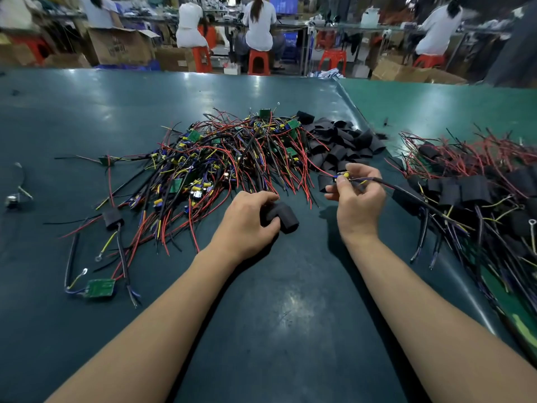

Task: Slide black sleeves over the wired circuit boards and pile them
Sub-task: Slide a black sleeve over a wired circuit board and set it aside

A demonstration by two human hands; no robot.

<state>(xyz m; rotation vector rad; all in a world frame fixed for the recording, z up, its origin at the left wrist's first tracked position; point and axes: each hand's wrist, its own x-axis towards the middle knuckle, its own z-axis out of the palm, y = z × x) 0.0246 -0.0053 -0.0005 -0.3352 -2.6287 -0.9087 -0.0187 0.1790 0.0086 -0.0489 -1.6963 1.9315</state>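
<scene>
The left hand (247,225) grips 1 black sleeve (283,218) whose open end points right toward the wired board (344,177) pinched in the right hand (359,196), near the table's middle.

Both bare forearms reach forward from the near edge of the surface; the left hand (247,219) lies knuckles up, fingers curled round something dark; the right hand (359,193) is raised slightly, thumb and fingertips pinched together.
</scene>
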